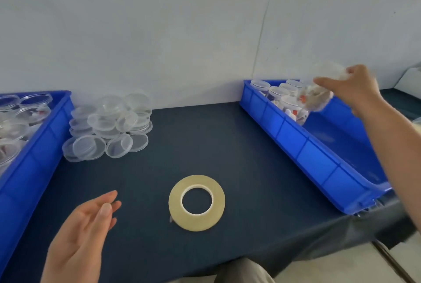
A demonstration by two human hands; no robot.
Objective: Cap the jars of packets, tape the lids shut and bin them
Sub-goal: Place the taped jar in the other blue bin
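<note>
- Right hand (355, 87) grips a clear jar (319, 96) of packets, fingers wrapped round it. Jar is blurred and looks tipped; can't tell if it has lid or tape.
- Jar hangs over the far end of the right bin (296, 144), just beside the capped jars (276, 92) standing there, so the likely drop is straight down.
- Left hand (84, 230) is empty, fingers loosely straight, above the table between the left bin (34, 153) and the tape roll (197, 203).
</note>
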